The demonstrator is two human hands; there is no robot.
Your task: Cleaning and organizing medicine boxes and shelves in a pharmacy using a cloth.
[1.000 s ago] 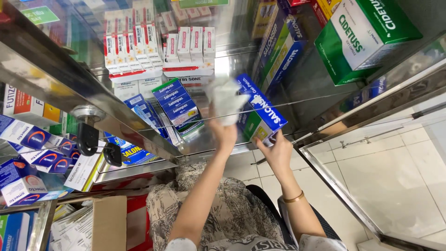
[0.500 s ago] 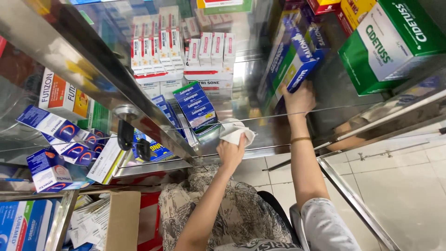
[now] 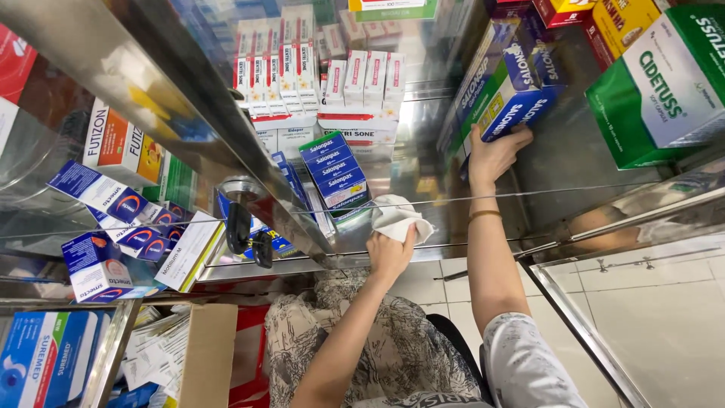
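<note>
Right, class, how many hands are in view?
2. The left hand grips a white cloth at centre; the right hand holds a blue box higher up. None seem hidden.

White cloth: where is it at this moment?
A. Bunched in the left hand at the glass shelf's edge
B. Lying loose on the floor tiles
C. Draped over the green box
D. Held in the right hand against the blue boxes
A: the left hand grips the bunched white cloth at the glass shelf, while the right hand is up on a blue box.

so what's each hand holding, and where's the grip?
Left hand clutches a white cloth, bunched at its lower end. Right hand grips the blue box at its lower end, on the shelf.
</note>
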